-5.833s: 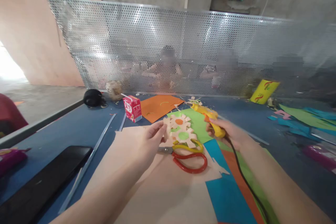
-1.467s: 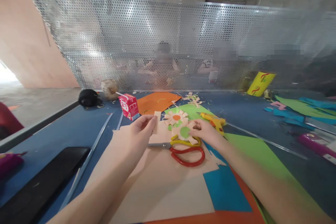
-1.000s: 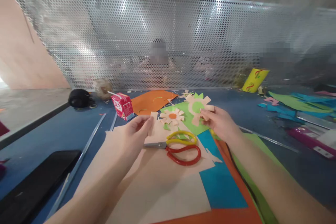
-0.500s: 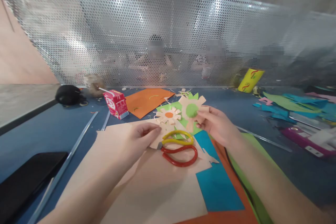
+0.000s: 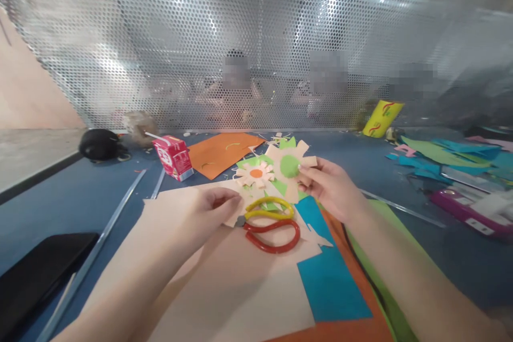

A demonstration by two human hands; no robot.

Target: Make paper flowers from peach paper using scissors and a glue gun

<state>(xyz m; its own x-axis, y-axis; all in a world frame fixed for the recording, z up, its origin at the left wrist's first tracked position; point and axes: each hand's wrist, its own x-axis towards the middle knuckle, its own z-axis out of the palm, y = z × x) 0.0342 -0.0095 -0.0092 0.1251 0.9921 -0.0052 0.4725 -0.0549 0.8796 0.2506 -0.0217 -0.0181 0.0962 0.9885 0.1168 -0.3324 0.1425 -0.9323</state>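
Note:
Between the thumb and fingers of my right hand [image 5: 331, 187] is a large pale paper flower [image 5: 279, 159] with a round green centre, held by its right-hand petals. My left hand [image 5: 218, 206] hovers over the pale sheet [image 5: 224, 288], thumb and fingertips pinched together; whatever may be in them is too small or hidden to name. Between the hands lie scissors [image 5: 272, 235] with one yellow and one red handle, their blades mostly out of sight. A smaller paper flower [image 5: 256, 173] with an orange centre rests just behind, on green paper leaves.
Blue [image 5: 334, 288] and orange paper [image 5: 224, 154] lie around the pale sheet. A red drink carton [image 5: 174, 157] with a straw stands at left, near a black case [image 5: 44, 272]. On the right are paper scraps [image 5: 449, 152] and a purple object [image 5: 465, 211]. A perforated metal screen [image 5: 160, 37] closes the back.
My right hand keeps its hold on the large flower, which has shifted and tilted slightly. My left hand stays pinched in nearly the same place. The whole view has moved a little.

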